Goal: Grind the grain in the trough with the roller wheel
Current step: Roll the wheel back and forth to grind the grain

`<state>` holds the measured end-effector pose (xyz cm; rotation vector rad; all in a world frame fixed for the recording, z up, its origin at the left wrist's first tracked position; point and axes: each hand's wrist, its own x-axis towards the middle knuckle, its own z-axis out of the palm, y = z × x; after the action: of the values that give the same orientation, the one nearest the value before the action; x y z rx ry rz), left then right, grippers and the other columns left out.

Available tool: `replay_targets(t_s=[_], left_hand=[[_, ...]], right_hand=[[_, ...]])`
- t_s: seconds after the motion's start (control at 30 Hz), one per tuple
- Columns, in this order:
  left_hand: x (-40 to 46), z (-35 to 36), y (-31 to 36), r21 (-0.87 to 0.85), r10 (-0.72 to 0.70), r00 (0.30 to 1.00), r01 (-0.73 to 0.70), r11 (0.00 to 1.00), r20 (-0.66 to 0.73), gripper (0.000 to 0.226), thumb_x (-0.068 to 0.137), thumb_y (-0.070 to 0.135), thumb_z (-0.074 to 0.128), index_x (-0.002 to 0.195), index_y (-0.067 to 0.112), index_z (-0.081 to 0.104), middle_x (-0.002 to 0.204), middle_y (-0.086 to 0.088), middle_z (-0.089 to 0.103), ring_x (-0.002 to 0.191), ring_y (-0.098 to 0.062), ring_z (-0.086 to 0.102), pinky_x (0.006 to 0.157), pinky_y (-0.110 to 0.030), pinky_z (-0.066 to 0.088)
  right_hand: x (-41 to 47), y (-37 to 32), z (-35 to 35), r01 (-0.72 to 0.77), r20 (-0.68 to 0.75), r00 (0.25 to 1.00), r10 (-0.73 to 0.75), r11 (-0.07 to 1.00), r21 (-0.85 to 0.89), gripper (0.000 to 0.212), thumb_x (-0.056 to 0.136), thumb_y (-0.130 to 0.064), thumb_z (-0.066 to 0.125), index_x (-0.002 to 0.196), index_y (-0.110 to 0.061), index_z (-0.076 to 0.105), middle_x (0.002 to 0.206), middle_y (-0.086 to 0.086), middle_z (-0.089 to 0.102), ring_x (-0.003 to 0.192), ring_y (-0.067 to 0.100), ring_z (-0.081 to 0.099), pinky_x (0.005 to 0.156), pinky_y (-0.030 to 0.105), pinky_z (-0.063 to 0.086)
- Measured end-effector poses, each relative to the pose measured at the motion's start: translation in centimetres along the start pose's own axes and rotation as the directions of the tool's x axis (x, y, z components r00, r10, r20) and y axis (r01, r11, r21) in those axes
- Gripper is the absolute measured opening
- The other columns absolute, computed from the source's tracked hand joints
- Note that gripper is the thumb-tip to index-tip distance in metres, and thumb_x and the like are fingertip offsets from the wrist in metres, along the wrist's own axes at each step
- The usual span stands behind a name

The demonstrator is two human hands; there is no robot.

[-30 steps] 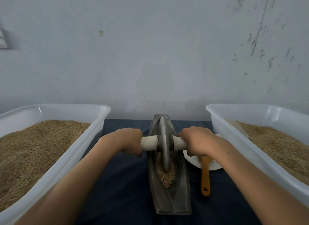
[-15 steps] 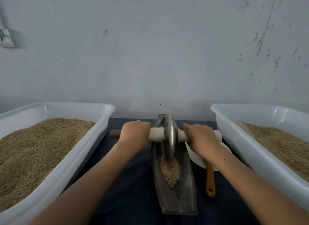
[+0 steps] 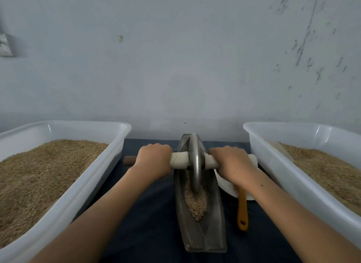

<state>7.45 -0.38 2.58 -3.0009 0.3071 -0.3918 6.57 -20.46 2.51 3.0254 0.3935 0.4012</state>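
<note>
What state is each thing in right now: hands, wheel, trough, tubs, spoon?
Left hand: grips the axle handle.
Right hand: grips the handle's other side.
Roller wheel: upright in trough, far half.
Trough: holds grain.
Left tub: grain-filled.
Right tub: grain-filled.
Orange spoon: lying idle.

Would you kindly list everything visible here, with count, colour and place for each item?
trough: one, grey metal, centre, on the cloth.
roller wheel: one, grey metal disc on a pale-wrapped axle, standing in the trough's far half.
grain: one small tan heap, inside the trough.
tubs: two, translucent white, left and right, both holding tan grain.
spoon: one, orange handle, right of the trough.
plate: one, white, under the right wrist.
cloth: one, dark blue, covering the table.
left hand: grips the axle.
right hand: grips the axle.
</note>
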Motion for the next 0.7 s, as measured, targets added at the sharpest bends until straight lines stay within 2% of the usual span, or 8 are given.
replay_targets(t_s=[0.1,0.2,0.3,0.37,0.43,0.53,0.63,0.7], left_hand=[[-0.1,0.7,0.3,0.007,-0.017,0.986,0.019,1.0,-0.166,0.018,0.085,0.026,0.057,0.101,0.021,0.051,0.094,0.001,0.062,0.083,-0.018,0.057,0.065,-0.028,0.036],[0.0,0.9,0.2,0.021,0.005,0.979,0.0,1.0,-0.203,0.018,0.086,0.028,0.056,0.102,0.021,0.051,0.093,0.002,0.061,0.082,-0.017,0.058,0.065,-0.027,0.037],[0.2,0.4,-0.2,0.024,0.044,0.996,-0.042,0.999,-0.079,0.025,0.084,0.029,0.058,0.107,0.022,0.055,0.096,0.002,0.062,0.087,-0.017,0.059,0.068,-0.028,0.039],[0.1,0.0,-0.5,-0.015,0.056,0.996,-0.055,0.998,0.071,0.031,0.08,0.029,0.062,0.109,0.021,0.056,0.093,0.003,0.061,0.084,-0.017,0.058,0.068,-0.029,0.04],[0.0,-0.4,-0.7,-0.078,0.063,0.974,-0.047,0.996,0.217,0.036,0.077,0.029,0.066,0.11,0.019,0.057,0.087,0.003,0.057,0.079,-0.016,0.056,0.067,-0.029,0.042],[0.0,-0.6,-0.8,-0.102,0.065,0.96,-0.038,0.994,0.273,0.038,0.075,0.028,0.069,0.109,0.017,0.057,0.083,0.004,0.054,0.079,-0.017,0.056,0.068,-0.029,0.044],[0.1,-0.3,-0.4,-0.04,0.031,0.988,-0.025,0.999,0.154,0.032,0.077,0.029,0.066,0.106,0.02,0.057,0.08,0.005,0.054,0.075,-0.016,0.053,0.065,-0.029,0.04],[0.1,0.1,-0.2,-0.003,0.011,1.0,-0.01,1.0,0.019,0.025,0.08,0.028,0.061,0.103,0.021,0.056,0.088,0.003,0.059,0.077,-0.017,0.053,0.064,-0.029,0.036]], right_hand=[[0.1,0.1,1.3,0.032,-0.204,0.979,-0.03,0.999,0.008,0.02,0.089,-0.013,0.051,0.087,-0.026,0.035,0.081,-0.006,0.054,0.076,0.018,0.055,0.066,0.029,0.035],[0.1,0.4,1.3,0.053,-0.211,0.976,-0.053,0.999,-0.004,0.021,0.089,-0.014,0.052,0.087,-0.025,0.034,0.083,-0.005,0.057,0.072,0.017,0.05,0.065,0.029,0.033],[0.0,0.3,0.1,0.052,-0.041,0.998,-0.052,0.999,-0.008,0.021,0.087,-0.011,0.054,0.089,-0.025,0.038,0.08,-0.004,0.05,0.073,0.017,0.048,0.065,0.03,0.035],[-0.1,0.2,-0.9,0.064,0.087,0.994,-0.061,0.997,-0.036,0.016,0.084,-0.009,0.055,0.091,-0.021,0.046,0.083,-0.002,0.051,0.076,0.018,0.051,0.064,0.029,0.036],[-0.2,0.1,-1.6,0.081,0.185,0.98,-0.068,0.995,-0.062,0.018,0.082,-0.009,0.056,0.098,-0.017,0.054,0.084,0.0,0.054,0.074,0.018,0.053,0.057,0.027,0.035],[-0.4,0.2,-1.9,0.085,0.252,0.965,-0.071,0.995,-0.045,0.018,0.082,-0.011,0.059,0.098,-0.018,0.054,0.079,-0.001,0.053,0.07,0.017,0.053,0.051,0.025,0.031],[-0.1,0.2,-1.1,0.044,0.153,0.987,-0.039,0.999,-0.028,0.021,0.084,-0.012,0.057,0.102,-0.021,0.055,0.089,-0.001,0.06,0.08,0.019,0.058,0.061,0.028,0.037],[0.0,0.1,0.1,0.022,-0.027,0.999,-0.023,0.999,-0.026,0.018,0.085,-0.01,0.053,0.099,-0.021,0.05,0.092,0.0,0.061,0.084,0.022,0.059,0.065,0.03,0.035]])
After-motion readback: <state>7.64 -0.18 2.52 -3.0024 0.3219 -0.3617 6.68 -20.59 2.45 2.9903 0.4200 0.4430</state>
